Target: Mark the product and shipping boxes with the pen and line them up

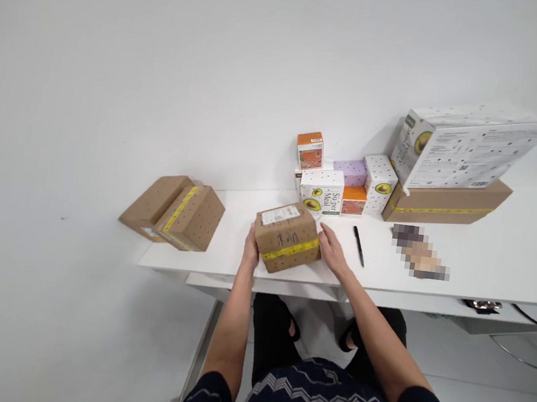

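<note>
Cardboard carton point(288, 239) with small dark dots sits between the person's two hands near the front edge of the white tabletop point(511, 257). A white label point(280, 215) lies on its upper face, dark handwriting marks the side facing the person, and yellow tape point(290, 250) runs across that side below the writing. The left hand point(251, 249) is pressed along the carton's left side; the right hand point(331, 249) bears on the right side, its fingers pointing toward the far corner. Together they clasp the carton, though how closely each hand's fingers lie together cannot be told. Whether its base fully touches the tabletop is also unclear.

To the right of the right hand lies a black pen point(358, 246), and beyond it a pixelated patch. Behind the carton stand a white avocado-printed box point(321, 191), a lilac box point(350, 170) and small orange-topped boxes, one perched higher. Farther right, a large white box point(470, 151) rests on a long brown carton point(444, 208). At the left end, two brown boxes point(191, 217) stand side by side.
</note>
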`<control>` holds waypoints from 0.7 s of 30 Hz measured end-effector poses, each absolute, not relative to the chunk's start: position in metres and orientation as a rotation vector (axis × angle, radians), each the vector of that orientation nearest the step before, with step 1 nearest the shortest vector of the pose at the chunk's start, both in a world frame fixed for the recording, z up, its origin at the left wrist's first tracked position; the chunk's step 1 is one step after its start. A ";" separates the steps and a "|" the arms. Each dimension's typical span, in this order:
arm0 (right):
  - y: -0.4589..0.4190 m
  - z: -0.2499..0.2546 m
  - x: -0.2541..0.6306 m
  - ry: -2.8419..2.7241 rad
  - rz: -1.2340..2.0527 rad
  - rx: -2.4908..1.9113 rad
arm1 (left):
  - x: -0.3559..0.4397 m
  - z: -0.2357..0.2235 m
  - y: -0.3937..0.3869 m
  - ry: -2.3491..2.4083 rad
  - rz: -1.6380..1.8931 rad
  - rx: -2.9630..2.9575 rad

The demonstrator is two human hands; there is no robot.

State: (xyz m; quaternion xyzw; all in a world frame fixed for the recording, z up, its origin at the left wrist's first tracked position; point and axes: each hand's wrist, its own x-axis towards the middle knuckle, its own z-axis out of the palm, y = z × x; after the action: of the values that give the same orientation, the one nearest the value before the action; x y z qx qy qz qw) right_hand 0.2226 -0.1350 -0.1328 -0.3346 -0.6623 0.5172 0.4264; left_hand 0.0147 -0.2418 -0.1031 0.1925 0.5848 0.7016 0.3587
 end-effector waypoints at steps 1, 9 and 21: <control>-0.138 -0.131 0.216 -1.637 1.399 -0.798 | 0.021 -0.102 -0.242 1.435 1.794 0.491; -0.167 -0.141 0.252 -1.538 1.583 -0.814 | 0.066 -0.115 -0.263 1.303 1.869 0.421; -0.196 -0.133 0.308 -1.365 1.456 -1.015 | 0.113 -0.104 -0.260 1.166 1.620 0.740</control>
State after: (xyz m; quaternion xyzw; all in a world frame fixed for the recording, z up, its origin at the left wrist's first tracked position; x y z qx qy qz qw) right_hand 0.3084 -0.1955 -0.1326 -0.4081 -0.5485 0.5852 0.4360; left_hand 0.1130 -0.2596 -0.1038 0.3041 0.4789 0.6656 0.4849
